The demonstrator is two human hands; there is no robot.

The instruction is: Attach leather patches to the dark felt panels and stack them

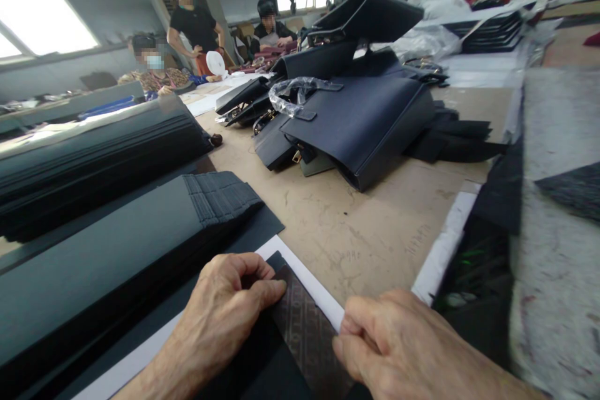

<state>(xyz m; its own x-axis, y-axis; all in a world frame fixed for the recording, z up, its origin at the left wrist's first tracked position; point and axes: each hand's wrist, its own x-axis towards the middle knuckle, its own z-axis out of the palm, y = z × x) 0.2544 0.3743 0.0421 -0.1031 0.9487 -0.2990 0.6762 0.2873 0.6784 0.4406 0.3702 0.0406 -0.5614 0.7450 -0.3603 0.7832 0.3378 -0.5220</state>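
Observation:
A dark brown strip with an embossed pattern (307, 319) lies along the end of a black leather-like panel (255, 362), over a white sheet (309, 287). At the strip's far left corner, my left hand (229, 300) is closed, its thumb pressed on the strip and its forefinger curled at the edge. My right hand (389, 337) pinches the strip's right edge between thumb and bent forefinger. The lower part of the panel runs out of view beneath my wrists.
Stacks of dark panels (140, 231) stand at left. Navy handbags (360, 119), one with a plastic-wrapped handle (285, 97), are piled on the brown tabletop (328, 231). A rough grey slab (553, 250) is at right. Several people (192, 25) are beyond the table.

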